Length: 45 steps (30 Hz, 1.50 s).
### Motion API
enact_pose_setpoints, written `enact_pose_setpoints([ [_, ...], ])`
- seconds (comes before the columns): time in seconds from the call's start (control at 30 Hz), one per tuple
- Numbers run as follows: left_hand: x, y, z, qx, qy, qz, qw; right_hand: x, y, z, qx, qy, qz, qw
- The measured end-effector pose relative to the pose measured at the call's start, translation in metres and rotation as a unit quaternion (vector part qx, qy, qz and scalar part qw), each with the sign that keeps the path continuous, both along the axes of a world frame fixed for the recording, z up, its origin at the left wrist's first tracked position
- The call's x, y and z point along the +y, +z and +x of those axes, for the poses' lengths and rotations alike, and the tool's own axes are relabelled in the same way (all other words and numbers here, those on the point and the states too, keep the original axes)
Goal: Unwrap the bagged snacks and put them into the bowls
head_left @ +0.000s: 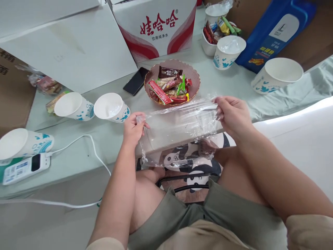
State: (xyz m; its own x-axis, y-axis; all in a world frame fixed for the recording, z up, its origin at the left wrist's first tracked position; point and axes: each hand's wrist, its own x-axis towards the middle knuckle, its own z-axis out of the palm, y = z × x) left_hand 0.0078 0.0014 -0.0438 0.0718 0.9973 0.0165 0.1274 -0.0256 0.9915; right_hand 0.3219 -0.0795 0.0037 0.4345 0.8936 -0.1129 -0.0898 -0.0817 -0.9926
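A clear sheet of plastic film (179, 128), perhaps a bag or a wrap, is stretched between my two hands over the table's front edge. My left hand (134, 128) pinches its upper left corner. At the upper right, my right hand (232, 113) grips the other corner between thumb and fingers. Just beyond the film sits a pink ribbed bowl (193, 74) filled with wrapped snack bars (161, 92). A white paper cup (109, 106) with blue print stands close to my left hand. The film hangs down toward my lap, and the bowl shows above it.
More paper cups stand left (70, 106) and right (278, 74). A phone (135, 81) lies behind the bowl. White cartons (156, 31) and a blue jug (270, 34) line the back. A power strip (27, 168) with a white cable (91, 139) lies at left.
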Motion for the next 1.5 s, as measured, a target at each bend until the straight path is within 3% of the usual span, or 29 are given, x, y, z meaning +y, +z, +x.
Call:
enact_pose_setpoints([
  [0.1, 0.0, -0.002, 0.001, -0.008, -0.008, -0.014, 1.0, 0.005, -0.004, 0.009, -0.017, -0.064, 0.053, 0.996],
  [0.17, -0.001, 0.0, 0.003, -0.029, 0.01, -0.01, 0.999, 0.006, -0.005, 0.01, -0.005, -0.06, 0.051, 0.997],
  [0.23, 0.0, 0.003, 0.005, -0.057, 0.049, 0.007, 0.997, 0.004, -0.003, 0.005, 0.026, -0.004, 0.01, 1.0],
  [0.33, 0.001, 0.007, 0.006, -0.09, 0.106, 0.041, 0.989, -0.005, 0.0, -0.008, 0.054, 0.16, -0.07, 0.983],
  [0.4, 0.001, 0.009, 0.006, -0.1, 0.124, 0.057, 0.986, -0.01, 0.003, -0.016, 0.037, 0.191, -0.082, 0.977],
  [0.53, 0.001, 0.009, 0.002, -0.091, 0.136, 0.049, 0.985, -0.01, 0.006, -0.02, 0.006, 0.07, -0.046, 0.996],
  [0.63, 0.0, 0.01, 0.002, -0.077, 0.143, 0.03, 0.986, -0.007, 0.004, -0.018, -0.011, 0.02, -0.016, 1.0],
  [0.8, -0.002, 0.016, 0.009, -0.078, 0.153, 0.012, 0.985, -0.012, -0.006, -0.028, -0.066, -0.072, 0.068, 0.993],
  [0.9, -0.002, 0.02, 0.01, -0.087, 0.162, -0.007, 0.983, -0.014, -0.011, -0.036, -0.099, -0.092, 0.111, 0.985],
  [0.97, -0.002, 0.02, 0.009, -0.095, 0.163, -0.017, 0.982, -0.012, -0.01, -0.038, -0.064, -0.067, 0.084, 0.992],
  [1.03, -0.002, 0.02, 0.005, -0.1, 0.159, -0.021, 0.982, -0.008, -0.007, -0.037, 0.022, -0.011, 0.015, 1.0],
  [1.13, -0.001, 0.017, 0.0, -0.1, 0.138, -0.026, 0.985, -0.002, -0.002, -0.032, 0.111, 0.062, -0.083, 0.988],
  [1.33, 0.0, 0.015, -0.002, -0.098, 0.107, -0.009, 0.989, -0.002, 0.002, -0.024, -0.032, 0.108, -0.116, 0.987],
  [1.5, 0.005, 0.014, -0.009, -0.051, 0.098, -0.007, 0.994, -0.004, 0.0, -0.009, -0.083, 0.141, -0.106, 0.981],
])
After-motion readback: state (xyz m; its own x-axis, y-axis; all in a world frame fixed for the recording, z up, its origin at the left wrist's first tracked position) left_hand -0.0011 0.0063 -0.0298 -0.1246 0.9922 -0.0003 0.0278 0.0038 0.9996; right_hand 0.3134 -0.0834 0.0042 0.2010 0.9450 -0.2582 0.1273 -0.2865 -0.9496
